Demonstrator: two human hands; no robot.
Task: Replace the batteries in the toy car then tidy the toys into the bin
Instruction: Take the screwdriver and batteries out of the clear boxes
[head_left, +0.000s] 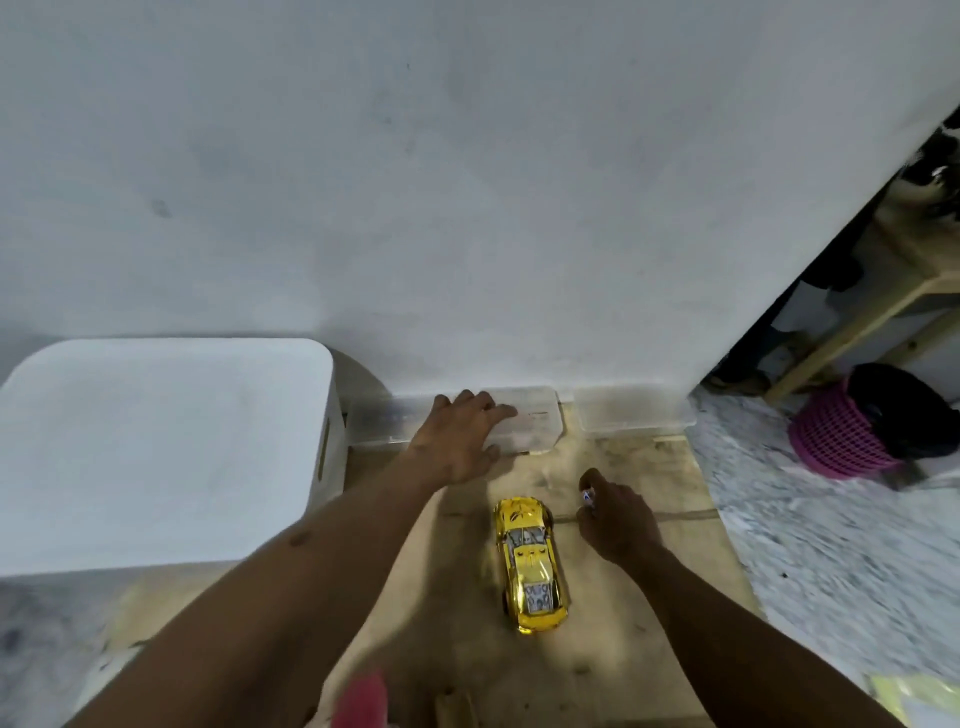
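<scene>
Yellow toy car (530, 564) sits wheels-down on a wooden board (613, 644) on the floor, long axis running near-to-far from the person, tilted slightly, far end pointing toward the wall. It lies between the two hands, closer to the right. Right hand (618, 522) is just beside the car's far right end, fingers closed on a small cylindrical item (587, 498) with a blue-white label, probably a battery; too small to be sure. Left hand (460, 434) is farther off, beyond the car and to its left, fingers spread flat on a clear plastic container (535, 421) against the wall; it grips nothing visible. White bin (156, 447) stands well left of the car, beside the left forearm. Judgement: right hand is nearer for any car pickup, but it's occupied; the car probably needs flipping to reach the battery bay, which isn't visible from above.
</scene>
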